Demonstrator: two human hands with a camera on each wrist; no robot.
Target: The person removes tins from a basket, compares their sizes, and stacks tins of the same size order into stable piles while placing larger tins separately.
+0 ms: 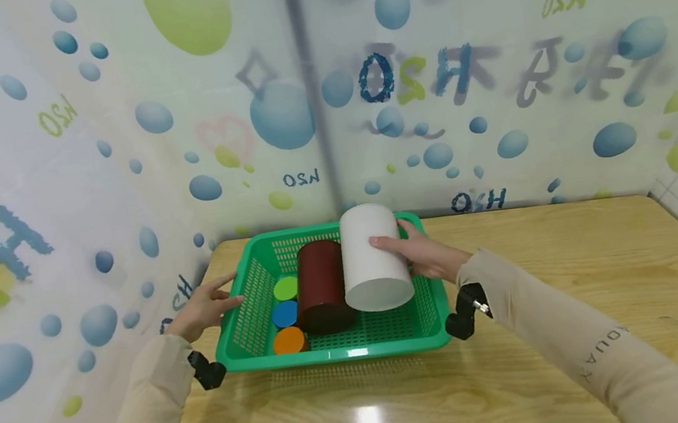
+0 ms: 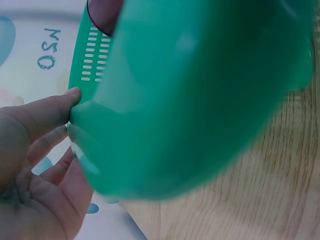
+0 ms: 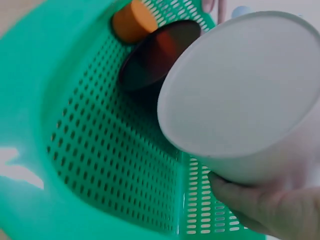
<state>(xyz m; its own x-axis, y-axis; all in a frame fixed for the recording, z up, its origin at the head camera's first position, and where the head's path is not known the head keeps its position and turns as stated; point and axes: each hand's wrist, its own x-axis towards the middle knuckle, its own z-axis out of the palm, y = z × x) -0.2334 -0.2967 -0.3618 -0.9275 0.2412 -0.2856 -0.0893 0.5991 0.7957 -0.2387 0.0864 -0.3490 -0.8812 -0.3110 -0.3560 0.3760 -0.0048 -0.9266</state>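
Observation:
A green slotted basket (image 1: 244,328) stands on a wooden table. Inside it a dark red cylinder (image 1: 322,286) lies on its side, beside green (image 1: 285,289), blue (image 1: 285,314) and orange (image 1: 289,340) discs. My right hand (image 1: 419,252) grips a white cylinder (image 1: 372,258), held tilted on its side over the basket next to the red one. In the right wrist view the white cylinder (image 3: 240,95) fills the frame with my fingers (image 3: 250,197) under it. My left hand (image 1: 205,306) rests with straight fingers against the basket's left rim (image 2: 80,115).
The wooden table (image 1: 555,296) runs wide to the right and toward me. Walls covered in bubble-print film (image 1: 105,144) close it in at the left and back.

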